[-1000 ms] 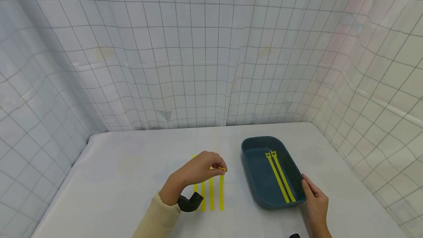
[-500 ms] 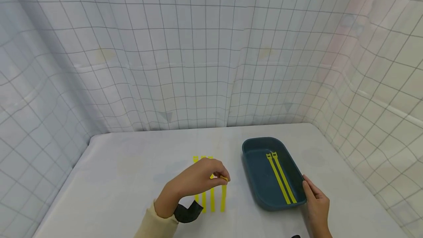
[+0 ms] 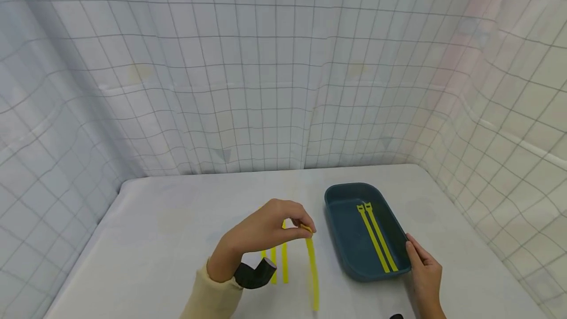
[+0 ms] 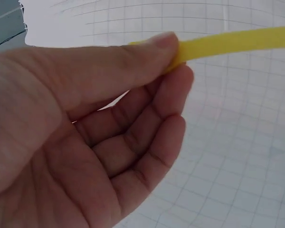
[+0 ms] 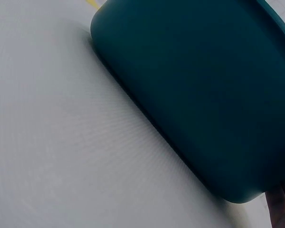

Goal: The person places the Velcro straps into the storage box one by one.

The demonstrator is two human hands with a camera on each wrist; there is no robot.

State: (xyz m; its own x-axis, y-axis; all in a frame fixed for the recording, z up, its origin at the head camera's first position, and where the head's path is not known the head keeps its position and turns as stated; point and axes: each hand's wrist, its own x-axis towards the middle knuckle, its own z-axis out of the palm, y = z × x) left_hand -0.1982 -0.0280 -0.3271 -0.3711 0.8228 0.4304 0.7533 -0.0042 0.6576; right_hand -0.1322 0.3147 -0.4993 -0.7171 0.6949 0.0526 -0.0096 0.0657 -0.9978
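Two yellow strips [image 3: 376, 240] lie side by side in our dark blue tray [image 3: 354, 265] on the white table [image 3: 155, 240]. Our left hand [image 3: 266, 230] pinches one end of another yellow strip [image 3: 312, 270] between thumb and fingers, and it hangs down, just left of the tray. More yellow strips on the table [image 3: 284, 262] lie under that hand. Our right hand [image 3: 423, 272] touches the tray's near right corner with fairly straight fingers.
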